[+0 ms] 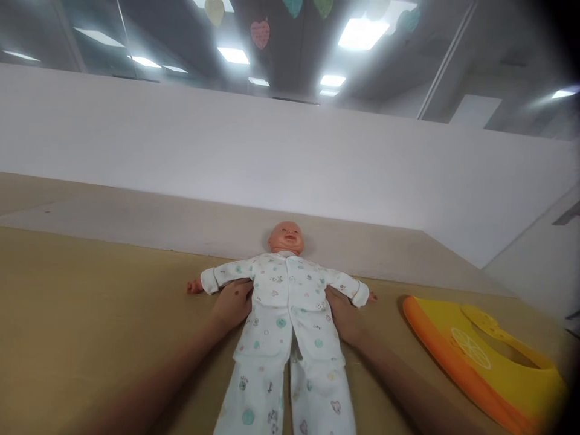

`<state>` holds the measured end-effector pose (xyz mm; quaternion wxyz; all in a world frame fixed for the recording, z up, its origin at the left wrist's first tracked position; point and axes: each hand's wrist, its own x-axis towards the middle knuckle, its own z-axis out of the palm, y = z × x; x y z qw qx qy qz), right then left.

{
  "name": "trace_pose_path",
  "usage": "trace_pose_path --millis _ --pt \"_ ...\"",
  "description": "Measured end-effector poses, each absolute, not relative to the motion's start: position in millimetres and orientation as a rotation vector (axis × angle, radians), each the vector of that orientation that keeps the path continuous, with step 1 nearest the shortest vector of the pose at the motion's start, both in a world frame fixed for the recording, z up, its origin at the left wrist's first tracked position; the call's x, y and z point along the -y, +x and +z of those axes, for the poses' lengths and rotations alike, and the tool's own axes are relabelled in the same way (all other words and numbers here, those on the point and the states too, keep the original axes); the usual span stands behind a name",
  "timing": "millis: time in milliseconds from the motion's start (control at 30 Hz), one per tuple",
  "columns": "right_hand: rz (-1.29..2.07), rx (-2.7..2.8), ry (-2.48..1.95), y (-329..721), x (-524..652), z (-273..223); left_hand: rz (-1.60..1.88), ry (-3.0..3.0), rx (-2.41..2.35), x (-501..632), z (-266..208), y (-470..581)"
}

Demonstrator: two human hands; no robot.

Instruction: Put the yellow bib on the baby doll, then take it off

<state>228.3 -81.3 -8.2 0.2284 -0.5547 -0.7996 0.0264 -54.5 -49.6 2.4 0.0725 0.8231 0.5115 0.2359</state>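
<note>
A baby doll (290,302) lies on its back on the tan table, head at the far end and arms spread to both sides. It wears a white printed jacket and trousers; its feet are beyond the lower edge of the view. My left hand (234,302) grips the doll's side under the arm at the left. On the other side, my right hand (343,309) holds the doll just below its other arm. The fingers of both hands are mostly hidden behind the doll's body.
To the right lies a yellow silicone bib (480,356) with an orange pocket edge and a citrus-slice print. A pale strip (181,223) runs along the table's back, against a white wall (272,151). Glass panels with paper hearts rise above it.
</note>
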Motion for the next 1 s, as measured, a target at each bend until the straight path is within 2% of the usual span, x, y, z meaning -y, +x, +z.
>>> trace_pose_path --millis 300,633,1000 --pt "0.063 2.239 -1.658 230 57 -21 0.625 2.524 -1.655 25 1 -50" --pt "0.086 2.209 -1.825 238 64 -14 0.446 2.475 -1.83 25 -3 -66" --pt "0.125 2.281 -1.424 274 68 -21 0.521 2.499 -1.664 23 -8 -96"
